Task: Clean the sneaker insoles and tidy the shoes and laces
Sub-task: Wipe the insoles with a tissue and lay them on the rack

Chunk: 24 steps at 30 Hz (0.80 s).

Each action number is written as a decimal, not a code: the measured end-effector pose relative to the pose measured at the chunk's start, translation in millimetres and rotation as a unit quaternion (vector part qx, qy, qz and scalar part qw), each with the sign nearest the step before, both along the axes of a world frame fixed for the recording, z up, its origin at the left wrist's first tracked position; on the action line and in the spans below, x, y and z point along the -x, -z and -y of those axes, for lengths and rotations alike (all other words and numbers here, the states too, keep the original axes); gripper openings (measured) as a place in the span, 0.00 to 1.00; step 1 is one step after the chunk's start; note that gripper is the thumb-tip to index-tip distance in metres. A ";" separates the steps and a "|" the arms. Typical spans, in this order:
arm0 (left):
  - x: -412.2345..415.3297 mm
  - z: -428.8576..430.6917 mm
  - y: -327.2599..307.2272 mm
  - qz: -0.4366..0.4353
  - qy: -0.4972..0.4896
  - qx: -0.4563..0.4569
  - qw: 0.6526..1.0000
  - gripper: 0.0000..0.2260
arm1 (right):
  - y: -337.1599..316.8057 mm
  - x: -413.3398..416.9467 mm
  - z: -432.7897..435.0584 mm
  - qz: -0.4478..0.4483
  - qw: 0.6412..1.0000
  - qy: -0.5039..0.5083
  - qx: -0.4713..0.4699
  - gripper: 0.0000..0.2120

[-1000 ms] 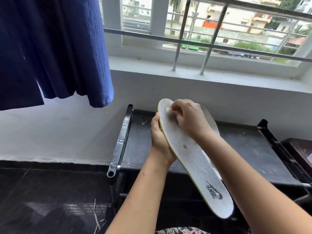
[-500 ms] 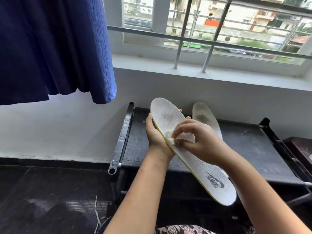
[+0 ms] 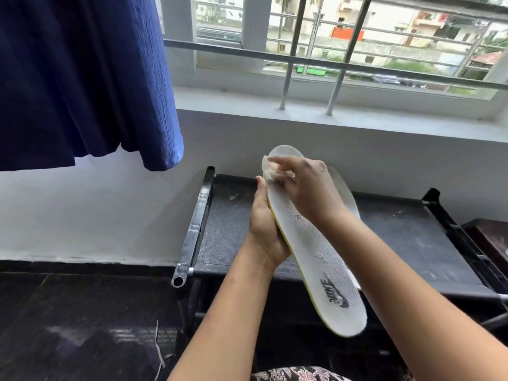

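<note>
A long white insole (image 3: pixel 316 254) with a yellow edge and a dark logo near its heel is held up over the black rack. My left hand (image 3: pixel 265 229) grips it from underneath along its left edge. My right hand (image 3: pixel 305 185) pinches a small white wipe (image 3: pixel 268 169) and presses it against the insole's toe end. A second grey insole (image 3: pixel 347 199) lies on the rack top behind my right wrist, mostly hidden. No shoes or laces are in view.
The black rack (image 3: pixel 406 237) with metal side bars stands against the white wall below the barred window sill (image 3: pixel 330 122). A blue cloth (image 3: pixel 82 78) hangs at upper left. A dark table corner (image 3: pixel 489 237) shows at right. Dark tiled floor (image 3: pixel 68 312) lies at left.
My right hand with the wipe has slid from the insole's middle up to its toe end. My left hand keeps its grip on the insole.
</note>
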State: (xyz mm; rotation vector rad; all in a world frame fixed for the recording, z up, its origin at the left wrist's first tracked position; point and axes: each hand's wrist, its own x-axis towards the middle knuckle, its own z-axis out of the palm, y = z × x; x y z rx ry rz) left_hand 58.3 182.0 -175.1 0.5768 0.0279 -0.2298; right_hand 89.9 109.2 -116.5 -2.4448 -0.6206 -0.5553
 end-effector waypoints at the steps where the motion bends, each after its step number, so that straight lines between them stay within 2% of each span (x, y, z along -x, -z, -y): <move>1: -0.7 -0.3 -0.4 0.001 -0.005 -0.004 1.000 0.33 | -0.8 0.9 -0.1 -0.009 1.000 -0.010 0.009 0.19; 5: -2.4 -1.7 -0.7 -0.007 -0.012 -0.013 1.000 0.35 | 3.2 15.4 1.8 -0.024 0.994 -0.090 0.056 0.17; 9: -4.4 -2.0 2.0 -0.032 -0.014 -0.044 0.998 0.41 | 8.5 28.8 11.2 -0.038 0.993 -0.092 0.059 0.15; 14: -3.2 -4.9 -0.9 -0.067 -0.023 -0.002 0.997 0.42 | 14.8 53.8 27.3 -0.062 0.988 -0.118 0.073 0.10; 17: -1.6 -4.3 -4.7 -0.110 -0.010 0.012 0.994 0.47 | 19.6 56.6 36.5 -0.059 0.985 -0.126 0.102 0.09; 21: -3.3 -1.6 -3.2 -0.084 -0.037 0.018 0.996 0.41 | 24.2 40.5 35.7 -0.026 0.991 -0.107 0.082 0.13; 24: -2.6 -0.1 -2.0 -0.039 -0.015 0.019 0.999 0.39 | 20.6 19.2 32.3 0.015 0.995 -0.063 0.080 0.14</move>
